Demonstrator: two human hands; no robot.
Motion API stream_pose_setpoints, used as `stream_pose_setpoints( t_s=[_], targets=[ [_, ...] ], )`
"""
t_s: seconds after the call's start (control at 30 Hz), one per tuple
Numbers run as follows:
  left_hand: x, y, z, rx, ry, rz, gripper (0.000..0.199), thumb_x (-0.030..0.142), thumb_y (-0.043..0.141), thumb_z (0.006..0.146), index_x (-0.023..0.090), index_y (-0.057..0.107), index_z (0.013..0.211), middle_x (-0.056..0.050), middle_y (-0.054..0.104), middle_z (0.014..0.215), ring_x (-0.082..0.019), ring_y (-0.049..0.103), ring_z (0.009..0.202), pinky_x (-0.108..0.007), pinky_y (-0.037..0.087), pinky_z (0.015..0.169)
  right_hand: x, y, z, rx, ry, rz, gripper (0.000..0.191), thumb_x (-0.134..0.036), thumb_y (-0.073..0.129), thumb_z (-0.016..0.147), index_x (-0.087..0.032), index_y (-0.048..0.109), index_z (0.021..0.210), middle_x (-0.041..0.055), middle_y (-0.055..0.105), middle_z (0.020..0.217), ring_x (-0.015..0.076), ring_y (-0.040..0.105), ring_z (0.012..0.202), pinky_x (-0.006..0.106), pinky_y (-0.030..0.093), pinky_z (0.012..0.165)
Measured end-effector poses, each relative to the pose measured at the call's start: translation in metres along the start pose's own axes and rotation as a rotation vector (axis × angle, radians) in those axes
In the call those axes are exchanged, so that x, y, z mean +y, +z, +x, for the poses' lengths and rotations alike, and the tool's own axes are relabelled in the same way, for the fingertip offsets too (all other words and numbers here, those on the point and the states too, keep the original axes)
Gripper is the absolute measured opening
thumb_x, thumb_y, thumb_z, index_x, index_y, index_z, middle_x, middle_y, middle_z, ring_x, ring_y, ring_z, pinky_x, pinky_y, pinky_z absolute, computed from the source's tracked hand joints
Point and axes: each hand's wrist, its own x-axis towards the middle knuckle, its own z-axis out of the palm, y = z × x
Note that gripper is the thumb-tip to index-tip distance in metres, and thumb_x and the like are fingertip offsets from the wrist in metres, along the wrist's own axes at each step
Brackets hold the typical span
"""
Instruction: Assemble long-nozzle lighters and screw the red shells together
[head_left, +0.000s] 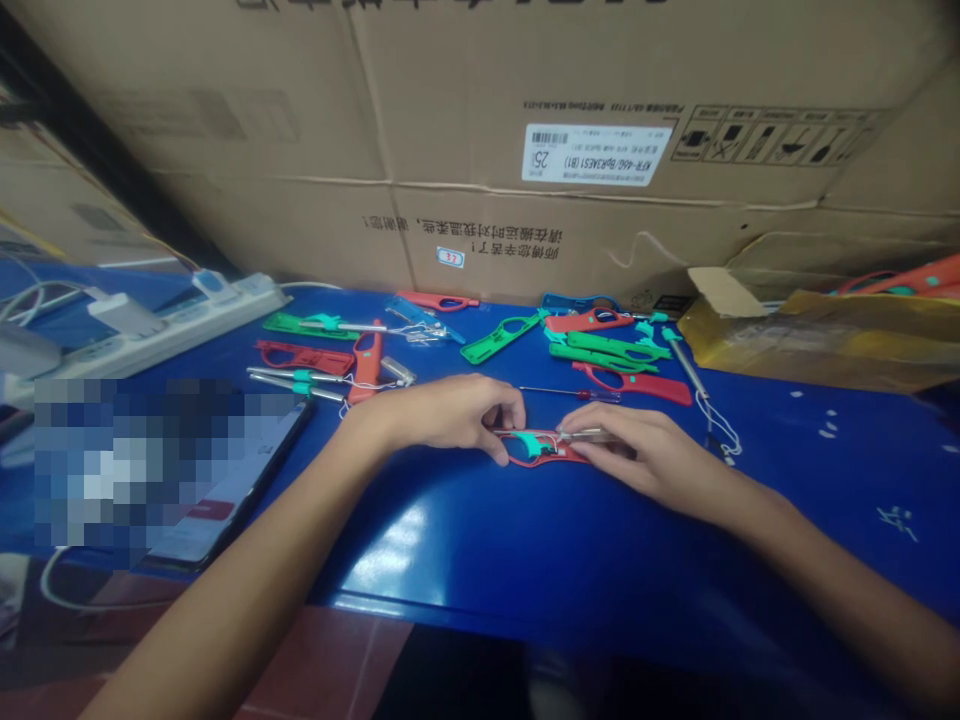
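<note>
Both hands are at a red plastic half-shell [547, 461] lying on the blue table. My left hand [472, 415] grips its left end between thumb and fingers. My right hand [637, 445] is closed at its right end, pinching a small metallic piece [592, 435] over the shell. Inside the shell sit a teal-green trigger part [534, 443] and thin white wires. The fingers hide the shell's right end. Just behind the hands lies a screwdriver [577, 394] with a thin shaft.
Behind are green shells [499, 340], red shells [637, 384] and metal tubes with wires [686, 365]. A power strip [150, 335] and a tablet-like device [225, 500] are left. A large cardboard box [450, 120] stands behind; an open carton [810, 340] is at right.
</note>
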Motion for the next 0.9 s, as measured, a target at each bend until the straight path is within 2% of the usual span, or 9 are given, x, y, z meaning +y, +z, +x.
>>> stream_pose_setpoints(
  t_s=[0.23, 0.47, 0.9],
  targets=[
    [0.004, -0.001, -0.001, 0.000, -0.020, 0.023, 0.030, 0.038, 0.079, 0.082, 0.021, 0.069, 0.105, -0.001, 0.069, 0.097, -0.015, 0.060, 0.083, -0.025, 0.041, 0.070, 0.000, 0.000, 0.002, -0.017, -0.054, 0.024, 0.018, -0.024, 0.054, 0.102, -0.020, 0.066, 0.114, 0.0060, 0.071, 0.114, 0.0137, 0.069, 0.092, 0.025, 0.055, 0.078],
    [0.012, -0.003, -0.002, -0.002, -0.056, 0.041, 0.028, 0.037, 0.078, 0.083, 0.020, 0.070, 0.104, -0.001, 0.069, 0.097, -0.016, 0.060, 0.085, -0.026, 0.042, 0.072, 0.003, 0.002, 0.001, -0.030, -0.008, 0.020, 0.020, -0.028, 0.053, 0.102, -0.021, 0.065, 0.116, 0.0072, 0.071, 0.114, 0.0166, 0.069, 0.094, 0.028, 0.056, 0.080],
    [0.007, -0.002, -0.001, 0.007, -0.036, 0.040, 0.030, 0.038, 0.080, 0.081, 0.020, 0.070, 0.103, -0.001, 0.068, 0.097, -0.016, 0.058, 0.083, -0.025, 0.041, 0.069, 0.007, 0.003, 0.003, 0.004, 0.001, -0.077, 0.022, -0.034, 0.053, 0.103, -0.025, 0.070, 0.114, 0.0060, 0.073, 0.113, 0.0210, 0.067, 0.105, 0.037, 0.054, 0.091]
  ],
)
